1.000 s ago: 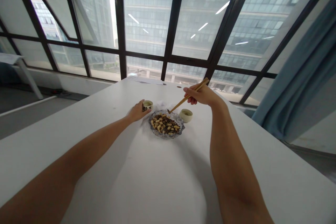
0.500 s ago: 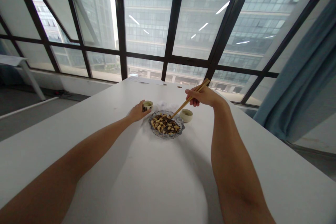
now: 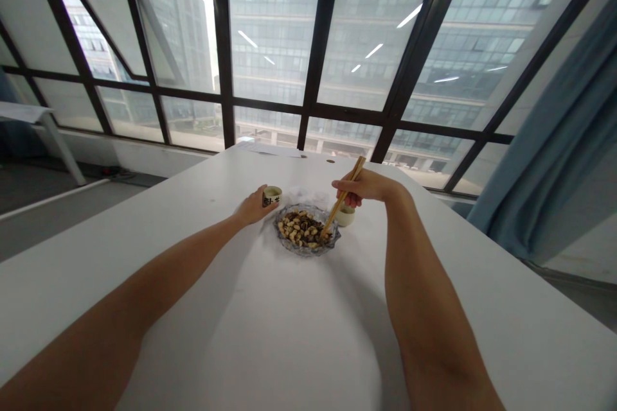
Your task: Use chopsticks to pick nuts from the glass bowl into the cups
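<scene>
A clear, scalloped plate point(image 3: 284, 241) holds a mix of pale nuts and dark seeds point(image 3: 301, 227). My right hand point(image 3: 355, 189) grips a pair of wooden chopsticks point(image 3: 343, 196) above the plate's right side, their tips down among the nuts and seeds. Behind that hand, a pale cup point(image 3: 346, 216) stands at the plate's right edge, partly covered by the fingers. At the plate's upper left, my left hand point(image 3: 254, 205) is wrapped round a small cup with dark lettering point(image 3: 272, 195). Whatever the chopstick tips may pinch is too small to tell.
The white table point(image 3: 270, 334) stretches toward dark-framed windows. Sheets of paper point(image 3: 274, 149) lie at its far edge, near two small round brown spots. A blue curtain point(image 3: 544, 141) hangs at the right, and another white table point(image 3: 22, 112) stands at the far left.
My right hand has moved slightly left and down. The chopsticks are steeper, and their tips have gone from the plate's upper middle to its lower right. The left hand stays on its cup.
</scene>
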The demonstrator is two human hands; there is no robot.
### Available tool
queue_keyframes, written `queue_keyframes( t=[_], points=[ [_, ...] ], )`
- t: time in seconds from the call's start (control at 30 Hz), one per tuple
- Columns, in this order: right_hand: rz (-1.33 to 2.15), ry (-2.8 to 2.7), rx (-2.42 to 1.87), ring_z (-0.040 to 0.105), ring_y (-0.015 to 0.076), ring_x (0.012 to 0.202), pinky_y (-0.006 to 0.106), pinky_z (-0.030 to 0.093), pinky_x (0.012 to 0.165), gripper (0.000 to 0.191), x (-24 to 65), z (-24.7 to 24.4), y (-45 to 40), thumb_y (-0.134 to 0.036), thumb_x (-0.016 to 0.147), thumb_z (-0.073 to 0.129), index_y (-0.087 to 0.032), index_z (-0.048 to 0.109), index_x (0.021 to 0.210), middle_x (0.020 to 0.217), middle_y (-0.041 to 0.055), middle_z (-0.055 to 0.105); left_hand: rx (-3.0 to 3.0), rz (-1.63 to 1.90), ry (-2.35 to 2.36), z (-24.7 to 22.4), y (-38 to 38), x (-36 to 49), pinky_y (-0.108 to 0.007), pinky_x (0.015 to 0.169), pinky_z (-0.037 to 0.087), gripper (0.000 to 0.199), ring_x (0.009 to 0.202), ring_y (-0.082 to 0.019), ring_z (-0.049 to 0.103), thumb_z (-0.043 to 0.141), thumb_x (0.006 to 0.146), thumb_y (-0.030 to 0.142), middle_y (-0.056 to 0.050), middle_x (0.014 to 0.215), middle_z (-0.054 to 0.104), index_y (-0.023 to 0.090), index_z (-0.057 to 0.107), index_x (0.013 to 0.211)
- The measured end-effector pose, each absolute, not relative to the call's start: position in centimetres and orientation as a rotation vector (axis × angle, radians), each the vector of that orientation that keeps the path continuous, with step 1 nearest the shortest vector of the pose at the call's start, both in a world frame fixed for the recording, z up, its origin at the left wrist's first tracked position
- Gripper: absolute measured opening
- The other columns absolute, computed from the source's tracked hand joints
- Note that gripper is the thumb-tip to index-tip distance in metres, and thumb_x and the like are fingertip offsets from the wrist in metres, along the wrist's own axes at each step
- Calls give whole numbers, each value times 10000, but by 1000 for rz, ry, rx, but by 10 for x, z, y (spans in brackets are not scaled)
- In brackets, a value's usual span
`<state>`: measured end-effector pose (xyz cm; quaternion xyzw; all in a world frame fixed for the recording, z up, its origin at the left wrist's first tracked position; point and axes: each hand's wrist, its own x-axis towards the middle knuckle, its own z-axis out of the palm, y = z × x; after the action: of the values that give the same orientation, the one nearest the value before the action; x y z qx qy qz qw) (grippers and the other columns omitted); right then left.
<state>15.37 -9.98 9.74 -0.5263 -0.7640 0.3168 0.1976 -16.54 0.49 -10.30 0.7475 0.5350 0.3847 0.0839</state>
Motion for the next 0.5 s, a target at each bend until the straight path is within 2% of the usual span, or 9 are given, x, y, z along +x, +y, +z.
queue_keyframes(
  t=[0.27,0.5],
  points=[
    [746,-2025,-1409,580,106,405,207,488,418,442,164,95,-92,-456,956,668,-126,695,664,509,50,659,2262,1087,1643,-105,4,-165,-470,1056,474,847,1246,-325,614,641,862,590,-221,1382,607,117,348,1501],
    [737,-2051,-1393,604,114,448,209,491,440,475,162,96,-93,-546,907,695,-134,709,671,555,62,682,2282,1091,1640,-106,6,-166,-463,1056,476,828,1240,-317,619,647,861,579,-206,1369,619,135,353,1496]
  ],
)
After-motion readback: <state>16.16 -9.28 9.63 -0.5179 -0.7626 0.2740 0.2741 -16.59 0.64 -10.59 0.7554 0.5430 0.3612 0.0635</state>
